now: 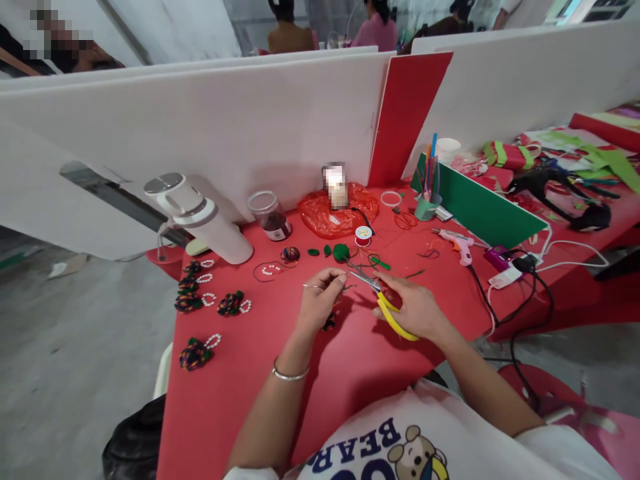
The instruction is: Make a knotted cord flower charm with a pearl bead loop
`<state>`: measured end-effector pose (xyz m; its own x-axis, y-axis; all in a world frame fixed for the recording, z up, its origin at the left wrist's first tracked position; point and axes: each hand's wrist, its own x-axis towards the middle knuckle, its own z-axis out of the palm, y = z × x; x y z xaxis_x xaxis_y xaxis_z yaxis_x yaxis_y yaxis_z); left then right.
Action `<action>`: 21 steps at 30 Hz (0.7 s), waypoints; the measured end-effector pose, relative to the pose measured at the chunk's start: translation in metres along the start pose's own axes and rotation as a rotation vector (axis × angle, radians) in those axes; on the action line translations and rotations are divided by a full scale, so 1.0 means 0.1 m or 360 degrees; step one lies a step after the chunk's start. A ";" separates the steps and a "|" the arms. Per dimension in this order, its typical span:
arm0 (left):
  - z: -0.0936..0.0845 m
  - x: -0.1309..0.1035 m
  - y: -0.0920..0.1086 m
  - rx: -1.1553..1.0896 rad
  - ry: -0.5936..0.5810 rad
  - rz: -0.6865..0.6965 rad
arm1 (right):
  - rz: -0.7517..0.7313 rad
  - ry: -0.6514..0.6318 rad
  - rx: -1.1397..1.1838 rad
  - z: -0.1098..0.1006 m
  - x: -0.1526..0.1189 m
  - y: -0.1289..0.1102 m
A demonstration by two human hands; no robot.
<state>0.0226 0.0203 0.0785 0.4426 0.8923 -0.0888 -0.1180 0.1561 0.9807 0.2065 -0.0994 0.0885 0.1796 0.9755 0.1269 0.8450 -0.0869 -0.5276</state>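
Note:
My right hand [417, 308] is closed around yellow-handled scissors [395, 319], their blades pointing left, close to my left fingertips. My left hand [323, 297] pinches thumb and forefinger together above the table; what lies between them is too fine to make out. Beneath it, partly hidden by the hand, is a dark multicoloured yarn piece [329, 323]. Just beyond the hands lie a green yarn ball [341, 253], small green leaf shapes [327, 251] and a dark multicoloured yarn ball [290, 255]. A short string of white beads [271, 270] rests to the left.
Several yarn flowers with bead loops [196, 353] lie at the left. Behind stand a white tumbler [215, 227], a jar [270, 217], a red plastic bag [313, 213] and a thread spool [363, 235]. At right are a glue gun [457, 245], a power strip [507, 275] and cables.

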 end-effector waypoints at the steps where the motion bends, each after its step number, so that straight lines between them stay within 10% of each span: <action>1: -0.01 0.00 -0.01 0.0009 -0.0014 0.0004 | -0.0008 -0.0024 -0.0016 0.01 0.01 -0.01; 21: -0.03 0.03 -0.06 0.0070 -0.0096 0.0023 | 0.0148 -0.0099 -0.0005 0.10 -0.01 -0.06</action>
<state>0.0217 0.0232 0.0716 0.4938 0.8671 -0.0650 -0.0861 0.1231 0.9886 0.1963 -0.0976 0.0828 0.2259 0.9738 0.0248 0.8278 -0.1785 -0.5318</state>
